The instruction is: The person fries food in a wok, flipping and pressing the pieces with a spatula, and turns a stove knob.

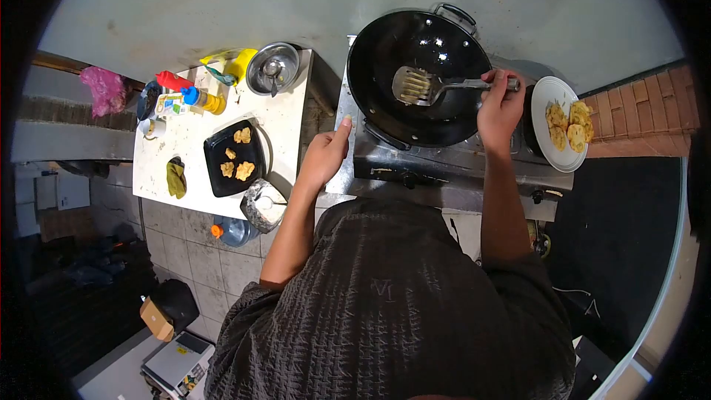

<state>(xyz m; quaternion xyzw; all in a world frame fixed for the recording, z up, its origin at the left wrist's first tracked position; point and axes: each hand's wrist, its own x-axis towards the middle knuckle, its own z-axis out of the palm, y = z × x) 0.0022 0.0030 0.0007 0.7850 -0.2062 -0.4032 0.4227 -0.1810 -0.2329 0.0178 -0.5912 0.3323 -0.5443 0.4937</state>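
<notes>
My right hand (501,107) is closed round the handle of a slotted metal spatula (416,87), whose head is over the inside of a large black wok (400,41). The wok stands on a metal stove (385,165). My left hand (326,154) is to the left of the wok, thumb pointing up and fingers curled; whether anything is in it is hidden. Beyond my right hand, a white plate (544,96) bears several golden fried pieces (577,138). On the white table at the left, a black tray (215,150) holds several battered pieces (244,171).
The white table (289,122) also carries a metal bowl (259,68) with a ladle, a yellow bottle (215,104), a red bottle (172,81), a green cloth (176,179) and a bowl of white powder (268,207). A water jug (238,231) stands below. Bricks (637,115) lie right.
</notes>
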